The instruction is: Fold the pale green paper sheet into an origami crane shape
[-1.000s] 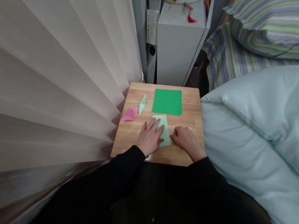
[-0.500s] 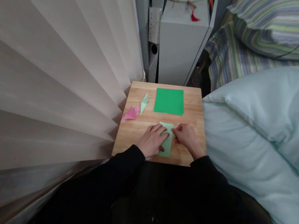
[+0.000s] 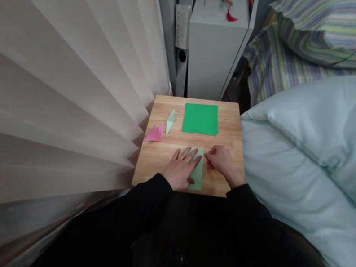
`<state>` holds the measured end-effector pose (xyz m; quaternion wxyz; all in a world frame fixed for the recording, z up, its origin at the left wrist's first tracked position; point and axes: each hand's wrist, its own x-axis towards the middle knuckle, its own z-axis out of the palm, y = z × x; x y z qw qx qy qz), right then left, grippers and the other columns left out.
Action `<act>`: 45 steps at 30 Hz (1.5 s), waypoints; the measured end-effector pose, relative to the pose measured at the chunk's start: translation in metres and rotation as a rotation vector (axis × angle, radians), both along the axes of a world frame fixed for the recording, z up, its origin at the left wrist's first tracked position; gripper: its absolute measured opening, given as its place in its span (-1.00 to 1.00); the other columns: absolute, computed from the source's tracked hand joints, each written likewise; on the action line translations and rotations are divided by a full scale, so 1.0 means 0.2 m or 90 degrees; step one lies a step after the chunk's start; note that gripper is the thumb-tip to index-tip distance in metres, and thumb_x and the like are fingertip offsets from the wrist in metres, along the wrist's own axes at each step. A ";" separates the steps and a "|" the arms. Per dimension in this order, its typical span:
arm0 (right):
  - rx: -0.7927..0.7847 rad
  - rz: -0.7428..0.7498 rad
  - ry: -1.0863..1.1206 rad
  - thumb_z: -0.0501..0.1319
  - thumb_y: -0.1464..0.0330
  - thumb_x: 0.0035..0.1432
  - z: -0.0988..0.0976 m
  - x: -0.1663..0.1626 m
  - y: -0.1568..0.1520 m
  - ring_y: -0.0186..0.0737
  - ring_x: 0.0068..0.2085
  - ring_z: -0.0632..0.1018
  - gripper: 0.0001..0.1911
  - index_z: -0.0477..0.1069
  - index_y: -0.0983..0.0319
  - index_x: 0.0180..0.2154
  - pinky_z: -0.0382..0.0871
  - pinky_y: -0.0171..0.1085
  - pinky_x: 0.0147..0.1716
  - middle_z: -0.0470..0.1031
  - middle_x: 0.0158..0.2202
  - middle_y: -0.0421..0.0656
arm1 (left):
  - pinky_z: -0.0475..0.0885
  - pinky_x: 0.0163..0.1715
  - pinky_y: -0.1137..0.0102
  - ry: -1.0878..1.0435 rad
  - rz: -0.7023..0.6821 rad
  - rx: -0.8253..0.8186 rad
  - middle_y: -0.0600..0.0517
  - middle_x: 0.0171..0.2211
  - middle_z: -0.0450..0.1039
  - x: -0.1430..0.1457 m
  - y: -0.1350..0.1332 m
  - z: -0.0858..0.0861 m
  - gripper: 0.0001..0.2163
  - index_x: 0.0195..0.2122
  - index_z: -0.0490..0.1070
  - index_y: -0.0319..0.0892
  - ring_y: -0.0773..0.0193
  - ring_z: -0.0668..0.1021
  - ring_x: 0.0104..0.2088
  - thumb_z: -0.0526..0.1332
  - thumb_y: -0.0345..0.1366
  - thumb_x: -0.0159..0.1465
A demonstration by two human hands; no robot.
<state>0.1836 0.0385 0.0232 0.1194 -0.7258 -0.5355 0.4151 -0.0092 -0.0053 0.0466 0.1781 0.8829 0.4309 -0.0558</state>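
Note:
A pale green sheet of paper (image 3: 197,175), a narrow rectangle that looks folded, lies near the front edge of a small wooden table. My left hand (image 3: 179,168) rests palm down over its left part with fingers spread, hiding that side. At the paper's upper right edge is my right hand (image 3: 220,160), its fingers curled together in a pinch shape; the fingertips sit just beside the edge, and no paper shows between them. Farther back lies a stack of bright green paper (image 3: 201,119). Left of the stack are a pale green folded paper piece (image 3: 170,123) and a pink folded paper piece (image 3: 155,134).
The wooden table (image 3: 229,133) stands between a pleated curtain (image 3: 79,89) on the left and a bed with a pale blue quilt (image 3: 296,158) on the right. Behind it is a white cabinet (image 3: 213,57) with a red tassel (image 3: 230,17) on top.
The pale green paper has shifted slightly toward me, and its top edge is lower. My left fingers have spread a little more; my right hand stays nearly in place.

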 end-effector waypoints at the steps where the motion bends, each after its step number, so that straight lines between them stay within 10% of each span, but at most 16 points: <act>1: -0.002 -0.007 0.009 0.29 0.48 0.16 0.00 0.00 0.00 -0.32 -0.57 0.60 -0.89 0.43 0.25 -0.42 0.41 -0.41 -0.50 0.58 -0.58 -0.15 | 0.06 0.42 -0.15 -0.003 0.002 0.005 -0.20 0.51 0.00 0.00 0.00 0.00 -0.23 0.44 0.12 -0.18 -0.17 0.05 0.51 0.38 -0.11 0.27; 45: -0.038 -0.014 0.040 0.27 0.55 0.12 0.05 -0.02 0.00 -0.28 -0.55 0.61 -0.82 0.38 0.24 -0.47 0.46 -0.40 -0.53 0.55 -0.60 -0.15 | -0.04 0.41 -0.27 -0.001 0.066 0.063 -0.09 0.54 -0.08 -0.01 0.04 -0.08 -0.29 0.50 -0.01 -0.10 -0.12 -0.04 0.53 0.21 -0.08 0.38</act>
